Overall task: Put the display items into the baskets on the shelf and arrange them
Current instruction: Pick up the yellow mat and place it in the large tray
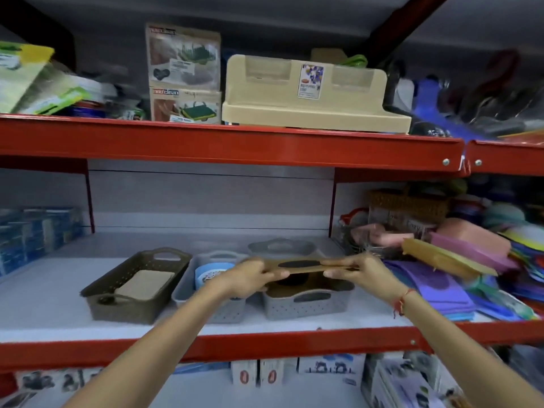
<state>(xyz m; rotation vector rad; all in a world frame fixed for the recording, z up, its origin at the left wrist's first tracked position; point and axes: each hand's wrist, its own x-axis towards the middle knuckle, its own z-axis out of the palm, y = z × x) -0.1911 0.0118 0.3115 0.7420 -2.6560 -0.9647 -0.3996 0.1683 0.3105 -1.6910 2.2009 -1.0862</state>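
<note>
My left hand (250, 276) and my right hand (353, 270) both grip a flat brown card pack (300, 265) with a dark oval on it, held level over the right grey basket (309, 306). That basket holds similar brown items. To its left stands a middle grey basket (215, 315) containing a blue round-labelled item (210, 273). Further left, a brown basket (132, 290) holds a tan flat pack (147, 284). All three stand on the white middle shelf (44, 298).
A grey basket (281, 247) sits behind at the back. Piles of coloured flat items (459, 260) crowd the shelf's right side; blue packs (32, 234) stand at left. Red shelf beams (229, 145) run above and below. A beige tray (312, 95) and boxes fill the upper shelf.
</note>
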